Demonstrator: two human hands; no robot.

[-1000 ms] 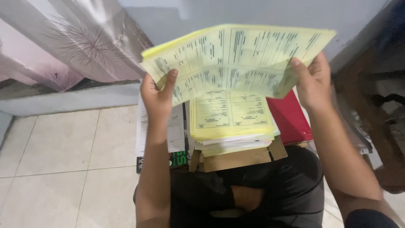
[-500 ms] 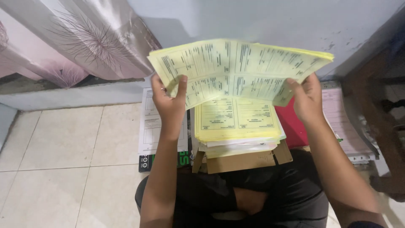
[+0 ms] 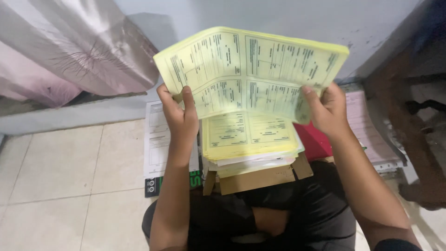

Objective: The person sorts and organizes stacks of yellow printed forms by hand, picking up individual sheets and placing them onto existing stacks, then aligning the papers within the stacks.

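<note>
Yellow printed paper forms [image 3: 251, 65], a thick sheaf of them, were held up in both of our hands, above the lap and in front of the pale wall [image 3: 278, 18]. Nearest to us lay our lap in black cloth [image 3: 302, 223], and on it rested an open brown cardboard box [image 3: 255, 179]. The box held a stack of further yellow forms [image 3: 251, 135] over some white sheets, piled above its rim; we judged it sat there to keep the supply within reach of both hands.

Our left hand [image 3: 179, 114] was closed on the lower left edge of the sheaf, thumb in front, fingers behind. Our right hand [image 3: 325, 109] was closed on the lower right edge, where the sheets curled into a roll against the palm. This two-sided grip appeared to keep the sheaf spread and its printed face turned toward us for reading.

Beside the box, a red flat folder [image 3: 316, 142] showed at the right. White printed sheets [image 3: 158, 139] lay on the beige tiled floor [image 3: 55, 176] at the left, and pink printed sheets [image 3: 367, 135] at the right. A dark wooden furniture leg [image 3: 409, 121] stood further right. Farthest away, a pink satin curtain [image 3: 69, 51] hung at the left against the wall.
</note>
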